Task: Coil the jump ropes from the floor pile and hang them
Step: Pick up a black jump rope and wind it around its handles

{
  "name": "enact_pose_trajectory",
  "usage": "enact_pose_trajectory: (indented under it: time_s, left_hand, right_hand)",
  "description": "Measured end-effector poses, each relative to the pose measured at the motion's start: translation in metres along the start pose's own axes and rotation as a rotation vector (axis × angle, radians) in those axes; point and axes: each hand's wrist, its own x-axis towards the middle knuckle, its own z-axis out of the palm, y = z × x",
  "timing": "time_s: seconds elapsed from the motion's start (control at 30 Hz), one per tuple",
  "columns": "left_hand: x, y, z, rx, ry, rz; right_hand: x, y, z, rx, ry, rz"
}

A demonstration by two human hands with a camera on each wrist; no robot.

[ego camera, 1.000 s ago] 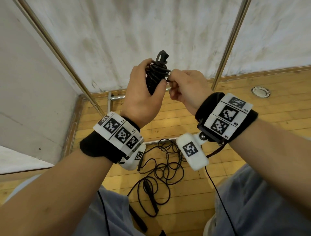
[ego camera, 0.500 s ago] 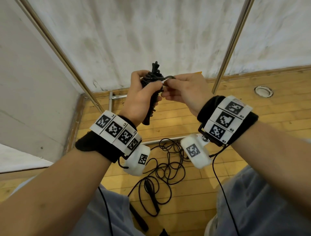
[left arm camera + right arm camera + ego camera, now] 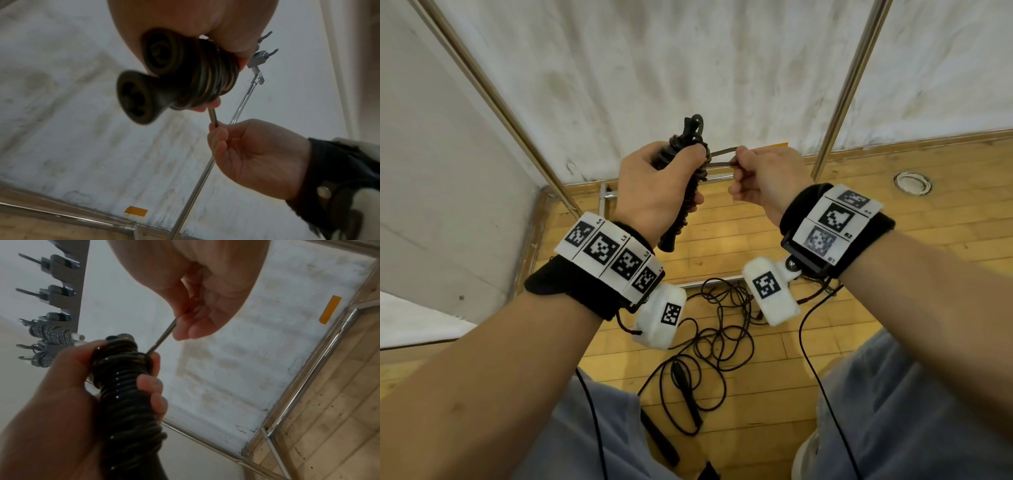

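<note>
Black coiled jump rope (image 3: 690, 178) sits gripped in left hand (image 3: 654, 192); right hand (image 3: 767, 174) pinches its loose end (image 3: 722, 157).

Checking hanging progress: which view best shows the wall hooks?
Right wrist: the hooks line its upper left, lower ones already holding coiled ropes. Left wrist catches two hooks behind the hand; head shows none.

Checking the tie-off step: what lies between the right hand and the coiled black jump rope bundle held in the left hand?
A taut loop of cord, pinched by the right hand, in the head view.
</note>
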Motion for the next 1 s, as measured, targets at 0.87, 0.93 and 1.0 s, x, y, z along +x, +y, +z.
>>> enact_pose_trajectory:
  time_s: [0.87, 0.93, 1.0]
  left_hand:
    - [0.006, -0.015, -0.004, 0.144, -0.007, -0.001]
    - [0.009, -0.016, -0.005, 0.118, -0.033, -0.02]
    - [0.01, -0.019, -0.004, 0.087, -0.059, -0.03]
  right_hand:
    - [0.007, 0.01, -0.004, -0.246, 0.037, -0.139]
    - [0.006, 0.008, -0.003, -0.229, 0.012, -0.152]
    - [0.004, 0.007, -0.002, -0.189, -0.038, -0.176]
